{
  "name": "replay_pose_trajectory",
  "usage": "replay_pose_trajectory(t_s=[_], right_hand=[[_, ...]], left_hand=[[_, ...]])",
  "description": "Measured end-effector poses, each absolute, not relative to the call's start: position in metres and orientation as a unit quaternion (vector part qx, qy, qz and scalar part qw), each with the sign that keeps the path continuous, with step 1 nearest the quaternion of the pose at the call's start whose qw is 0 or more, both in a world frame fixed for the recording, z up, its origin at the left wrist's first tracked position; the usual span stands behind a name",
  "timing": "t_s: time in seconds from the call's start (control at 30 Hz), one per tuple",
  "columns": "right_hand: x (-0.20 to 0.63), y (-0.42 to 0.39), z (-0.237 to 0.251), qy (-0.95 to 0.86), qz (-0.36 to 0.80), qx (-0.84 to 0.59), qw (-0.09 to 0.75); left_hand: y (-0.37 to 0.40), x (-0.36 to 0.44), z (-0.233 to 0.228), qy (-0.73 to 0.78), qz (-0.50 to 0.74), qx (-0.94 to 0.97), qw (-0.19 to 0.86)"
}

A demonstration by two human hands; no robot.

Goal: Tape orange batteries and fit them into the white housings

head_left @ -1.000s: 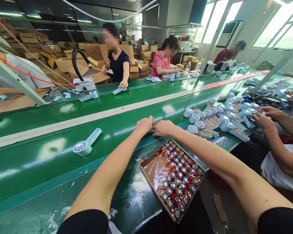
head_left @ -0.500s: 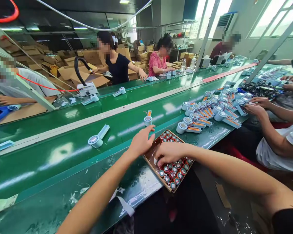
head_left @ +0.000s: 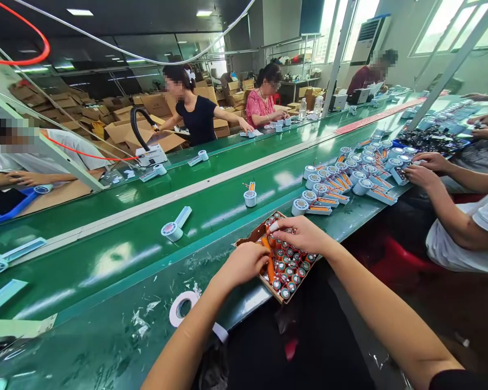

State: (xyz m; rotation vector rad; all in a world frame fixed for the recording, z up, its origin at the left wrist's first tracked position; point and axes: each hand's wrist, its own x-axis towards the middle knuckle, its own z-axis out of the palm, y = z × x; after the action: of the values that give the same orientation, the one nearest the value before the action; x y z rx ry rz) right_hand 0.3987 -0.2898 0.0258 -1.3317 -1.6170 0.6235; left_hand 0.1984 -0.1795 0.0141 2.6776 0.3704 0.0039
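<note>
A shallow cardboard tray (head_left: 249,237) packed with several orange, teal-capped batteries (head_left: 293,267) sits at the near edge of the green belt. My left hand (head_left: 244,263) is curled at the tray's left side, its fingers against one orange battery (head_left: 269,259) that stands tilted above the others. My right hand (head_left: 300,233) hovers over the tray's far corner with fingertips drawn together; a white tip shows at them, and whether they hold anything is unclear.
On the belt (head_left: 106,260) lie a white fan head (head_left: 250,198), a fan with handle (head_left: 174,229) and a cluster of fan parts (head_left: 329,190). A tape roll (head_left: 182,309) lies near my left forearm. A co-worker's hands (head_left: 418,172) work at the right; other people sit across.
Both hands pulled back from the belt to the battery tray. My left hand moved from the belt onto the tray's left side, and one battery now stands raised. The fan parts drifted right.
</note>
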Motion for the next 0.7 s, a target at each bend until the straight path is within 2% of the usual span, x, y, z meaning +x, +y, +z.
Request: replay_pose_trajectory(t_s=[0.17, 0.37, 0.57, 0.7], right_hand=[[0.403, -0.333, 0.007, -0.632, 0.240, -0.575, 0.462], [0.392, -0.369, -0.019, -0.586, 0.253, -0.567, 0.521], [0.374, -0.372, -0.036, -0.407, 0.336, -0.527, 0.666], [0.364, -0.355, -0.025, -0.428, 0.320, -0.531, 0.657]], left_hand=[[-0.174, 0.191, 0.025, 0.129, -0.030, 0.976, 0.173], [-0.169, 0.198, 0.031, 0.105, -0.073, 0.973, 0.192], [-0.168, 0.201, 0.042, 0.205, 0.045, 0.955, 0.209], [-0.175, 0.204, 0.052, 0.238, 0.158, 0.920, 0.268]])
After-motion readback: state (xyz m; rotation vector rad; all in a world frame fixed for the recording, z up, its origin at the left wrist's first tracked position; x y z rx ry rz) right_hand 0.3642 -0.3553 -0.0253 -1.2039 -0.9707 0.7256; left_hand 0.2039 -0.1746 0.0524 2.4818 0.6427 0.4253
